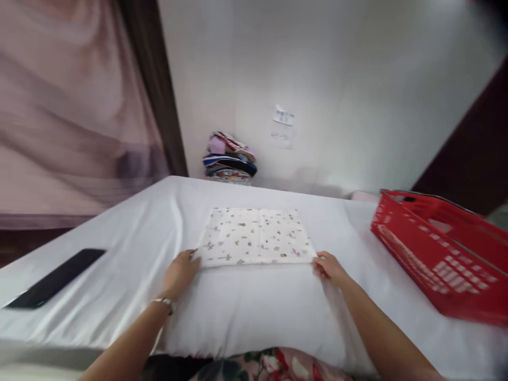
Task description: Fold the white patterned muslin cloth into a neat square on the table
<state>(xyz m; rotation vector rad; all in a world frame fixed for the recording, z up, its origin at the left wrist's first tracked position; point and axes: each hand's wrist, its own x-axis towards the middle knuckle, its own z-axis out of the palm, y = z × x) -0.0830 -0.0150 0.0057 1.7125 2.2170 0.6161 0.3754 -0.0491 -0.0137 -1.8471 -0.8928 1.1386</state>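
Observation:
A white cloth (254, 235) with a small plant print lies folded into a rectangle on the white-covered table (254, 307). At its near left corner, my left hand (182, 272) pinches the edge between thumb and fingers; a bracelet circles that wrist. The near right corner is gripped by my right hand (329, 267), fingers curled in. Between the two hands the near edge runs nearly straight. The cloth's underside is hidden.
To the right stands a red plastic basket (444, 259). A dark phone-like slab (57, 278) lies at the left. Behind the table's far edge is a pile of folded fabrics (230, 159), against a wall with paper notes (282, 127). A pink curtain (71, 106) hangs at the left.

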